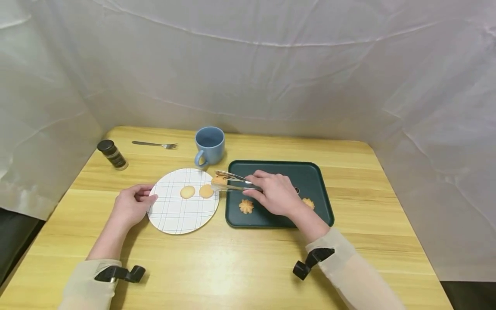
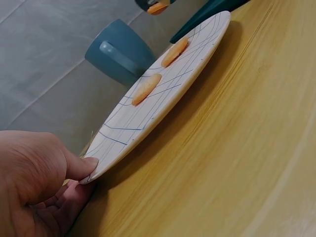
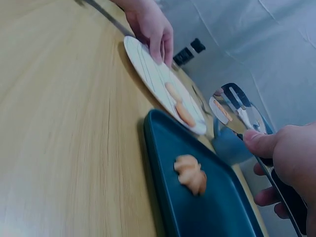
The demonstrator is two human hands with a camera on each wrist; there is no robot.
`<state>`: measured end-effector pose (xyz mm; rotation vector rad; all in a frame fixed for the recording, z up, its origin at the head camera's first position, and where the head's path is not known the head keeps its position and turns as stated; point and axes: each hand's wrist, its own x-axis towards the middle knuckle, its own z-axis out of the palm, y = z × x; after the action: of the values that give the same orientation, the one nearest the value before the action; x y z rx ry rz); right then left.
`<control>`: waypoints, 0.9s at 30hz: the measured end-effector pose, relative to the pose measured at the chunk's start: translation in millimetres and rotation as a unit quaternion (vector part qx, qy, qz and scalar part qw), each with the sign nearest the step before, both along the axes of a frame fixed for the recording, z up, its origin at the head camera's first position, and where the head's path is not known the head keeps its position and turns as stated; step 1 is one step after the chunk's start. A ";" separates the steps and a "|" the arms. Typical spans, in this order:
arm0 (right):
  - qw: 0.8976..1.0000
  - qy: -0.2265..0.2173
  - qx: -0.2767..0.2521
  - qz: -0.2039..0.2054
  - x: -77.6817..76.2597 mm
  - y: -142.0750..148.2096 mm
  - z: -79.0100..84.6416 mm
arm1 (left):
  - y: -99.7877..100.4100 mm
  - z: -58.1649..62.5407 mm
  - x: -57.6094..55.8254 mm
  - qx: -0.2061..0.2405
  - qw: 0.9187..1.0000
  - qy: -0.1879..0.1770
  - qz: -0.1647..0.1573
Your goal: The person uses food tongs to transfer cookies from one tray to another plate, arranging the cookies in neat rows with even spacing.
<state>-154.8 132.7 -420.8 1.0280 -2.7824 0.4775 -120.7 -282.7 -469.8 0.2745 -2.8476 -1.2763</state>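
My left hand pinches the left rim of a round white checked plate, thumb on top and other fingers beneath. Two round cookies lie on the plate. My right hand grips metal tongs above the dark green tray. Between the tongs' tips is a cookie with dark specks, held over the gap between plate and tray, near the plate's right rim. A flower-shaped cookie sits on the tray, and another cookie is partly covered by my right wrist.
Behind the plate stands a blue mug, its handle toward the front. A fork lies at the back left, beside a black-capped seasoning jar. White cloth hangs around the wooden table.
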 end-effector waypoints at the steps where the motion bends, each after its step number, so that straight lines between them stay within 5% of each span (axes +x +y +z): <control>1: 1.000 0.001 0.001 0.003 -0.1 -3.2 0.6 | -0.1 -0.1 -0.2 -0.001 1.000 0.001 -0.001; 27: 0.998 -0.042 0.029 0.035 -10.3 -85.8 -0.9 | -1.5 -1.3 0.0 -0.005 1.000 -0.006 -0.002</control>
<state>-165.1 46.9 -421.7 1.1468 -2.8574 0.4602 -120.8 -284.3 -471.1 0.2780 -2.8639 -1.2646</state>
